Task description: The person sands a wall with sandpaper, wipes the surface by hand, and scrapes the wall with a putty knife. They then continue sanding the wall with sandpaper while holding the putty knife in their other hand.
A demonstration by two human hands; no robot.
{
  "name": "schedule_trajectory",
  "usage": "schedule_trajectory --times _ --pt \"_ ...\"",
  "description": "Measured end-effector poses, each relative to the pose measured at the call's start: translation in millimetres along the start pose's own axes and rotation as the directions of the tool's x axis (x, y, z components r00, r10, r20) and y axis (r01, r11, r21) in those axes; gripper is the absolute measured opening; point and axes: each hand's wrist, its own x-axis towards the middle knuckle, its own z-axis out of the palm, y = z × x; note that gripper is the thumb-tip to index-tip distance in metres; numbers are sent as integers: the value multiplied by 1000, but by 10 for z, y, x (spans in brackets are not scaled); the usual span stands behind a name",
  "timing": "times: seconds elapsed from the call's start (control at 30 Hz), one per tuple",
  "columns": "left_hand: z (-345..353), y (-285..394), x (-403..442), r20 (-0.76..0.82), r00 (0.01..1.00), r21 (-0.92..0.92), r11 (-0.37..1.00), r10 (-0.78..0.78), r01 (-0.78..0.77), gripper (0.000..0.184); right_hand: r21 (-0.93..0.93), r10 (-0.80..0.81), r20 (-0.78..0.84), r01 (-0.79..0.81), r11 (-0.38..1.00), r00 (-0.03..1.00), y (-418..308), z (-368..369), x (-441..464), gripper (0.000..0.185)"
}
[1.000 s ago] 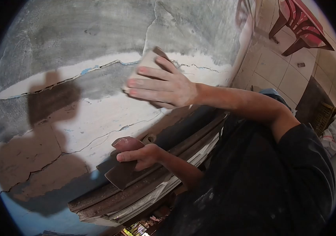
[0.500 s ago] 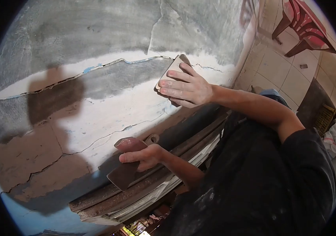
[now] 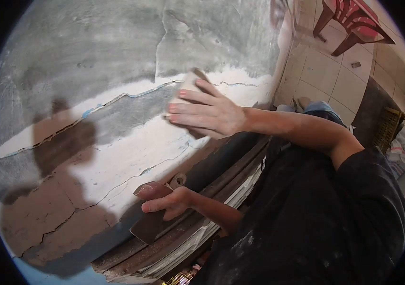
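My right hand (image 3: 209,111) lies with its fingers spread over a flat beige sanding block (image 3: 190,90). The block is slightly blurred and seems to rest on the wall, over a long crack (image 3: 131,95) between grey plaster and a white patch (image 3: 107,156). Lower down, my left hand (image 3: 171,203) is closed on a curled sheet of brown sandpaper (image 3: 150,228), thumb across it. One curled end of the sheet shows above the thumb. Just beyond that hand sits a small rolled end (image 3: 178,179); whether it belongs to the same sheet I cannot tell.
Beneath my left forearm runs a stack of long dusty brown boards (image 3: 183,235) with pale layered edges. A red plastic chair (image 3: 354,21) stands on the tiled floor (image 3: 323,71). Off to the right are a yellowish basket (image 3: 387,128) and a white sack (image 3: 402,152). My shadow falls across the wall.
The view has shifted, so the wall appears farther left and a little lower. My right hand and the block have moved slightly against the wall. My left hand keeps its grip on the sandpaper.
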Motion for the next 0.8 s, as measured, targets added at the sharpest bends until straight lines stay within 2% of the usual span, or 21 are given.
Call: schedule_trajectory --times 0.07,0.17,0.3,0.33,0.43,0.5,0.57,0.67,0.77,0.8 --pt "-26 -78 19 -27 1000 -28 1000 -9 8 57 85 1 -54 4 996 999 -131 4 294 47" --pt "-53 -157 48 -27 999 -27 999 -18 17 57 21 -89 -65 91 996 994 51 114 112 47" --pt "-32 -157 40 -28 998 -2 998 59 -59 58 -53 -41 55 44 998 998 316 105 -484 49" --pt "-6 -138 29 -30 999 -19 999 33 -33 58 16 7 -21 -7 1000 1000 203 98 -347 49" --pt "-2 -35 -13 -31 999 -1 1000 -27 27 59 80 10 -15 -9 997 1000 -85 24 164 48" --pt "10 1 -18 -54 998 63 998 -28 32 59 -10 -82 47 83 996 995 -22 29 163 48" --pt "22 -32 -9 -61 997 -9 999 -44 44 59 -125 -166 90 177 976 982 158 78 -78 49" --pt "14 -131 4 -87 996 -25 999 -27 25 58 87 -63 156 50 995 986 232 14 -296 56" --pt "56 -60 -5 -107 994 -41 999 -37 33 58 155 23 106 -39 987 994 -16 75 -64 65" --pt "64 -33 -14 -108 993 -48 998 -55 51 58 183 8 80 -23 983 997 -76 78 78 69"
